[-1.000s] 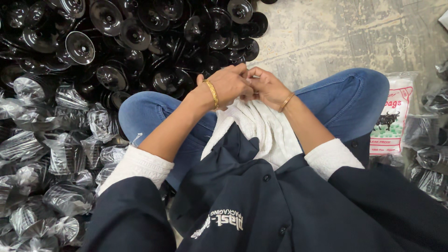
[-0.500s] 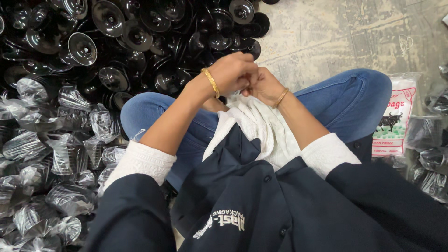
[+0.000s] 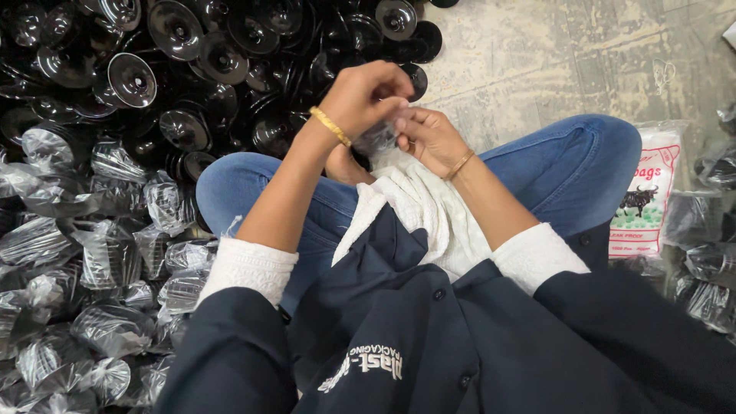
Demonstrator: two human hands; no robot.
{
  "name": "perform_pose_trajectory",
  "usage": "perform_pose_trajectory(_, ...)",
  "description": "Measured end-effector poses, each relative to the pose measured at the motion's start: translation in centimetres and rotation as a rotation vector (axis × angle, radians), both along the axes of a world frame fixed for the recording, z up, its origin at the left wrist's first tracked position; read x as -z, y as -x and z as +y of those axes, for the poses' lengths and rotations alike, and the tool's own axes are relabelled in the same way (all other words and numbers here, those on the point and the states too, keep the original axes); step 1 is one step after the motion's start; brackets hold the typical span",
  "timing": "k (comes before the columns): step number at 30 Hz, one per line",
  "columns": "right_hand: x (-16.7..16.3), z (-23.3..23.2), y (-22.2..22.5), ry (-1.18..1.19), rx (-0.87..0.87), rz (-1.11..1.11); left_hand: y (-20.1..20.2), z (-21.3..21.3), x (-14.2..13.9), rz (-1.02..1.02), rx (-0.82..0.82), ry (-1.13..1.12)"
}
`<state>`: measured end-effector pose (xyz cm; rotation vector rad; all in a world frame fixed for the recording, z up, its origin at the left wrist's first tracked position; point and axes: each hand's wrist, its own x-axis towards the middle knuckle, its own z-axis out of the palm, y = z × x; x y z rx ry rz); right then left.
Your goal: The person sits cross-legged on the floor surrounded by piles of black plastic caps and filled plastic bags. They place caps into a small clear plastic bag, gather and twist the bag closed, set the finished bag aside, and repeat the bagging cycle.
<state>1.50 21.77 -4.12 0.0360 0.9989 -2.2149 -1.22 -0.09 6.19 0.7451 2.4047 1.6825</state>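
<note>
item between hands (image 3: 395, 115) hidden, piles cropped

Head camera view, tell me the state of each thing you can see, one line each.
Left hand: raised, fingers pinching a clear plastic bag.
Right hand: gripping the same bag.
Black cups: bare, in a loose pile.
Bagged cups: wrapped in clear plastic, heaped.
Pack of bags: lying flat on the floor.

A small clear bag (image 3: 377, 138) is pinched between the left hand (image 3: 366, 96) and the right hand (image 3: 426, 135), held together above the lap. Loose black cups (image 3: 176, 31) are heaped on the floor (image 3: 567, 54) ahead; bagged cups (image 3: 107, 253) lie at left, a bag packet (image 3: 642, 201) at right.
</note>
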Motion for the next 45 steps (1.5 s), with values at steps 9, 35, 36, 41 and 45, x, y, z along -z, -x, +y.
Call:
perform_pose_trajectory(9,-2.4,1.9,2.0,0.022,0.024,-0.028,0.2,0.8,4.2,-0.243,-0.044,-0.067)
perform_pose_trajectory(35,-3.1,0.4,2.1,-0.344,0.194,0.212,0.0,2.2,6.3,-0.361,-0.219,-0.362)
perform_pose_trajectory(36,-3.1,0.5,2.1,-0.349,0.212,0.198,-0.1,2.3,6.0,-0.341,-0.218,-0.344)
perform_pose_trajectory(41,-3.0,2.2,3.3,-0.217,0.103,0.104,-1.0,2.6,4.6,-0.037,-0.108,-0.212)
perform_pose_trajectory(45,-2.7,3.7,3.8,-0.206,0.037,0.141,-1.5,2.6,4.1,-0.095,-0.032,-0.177)
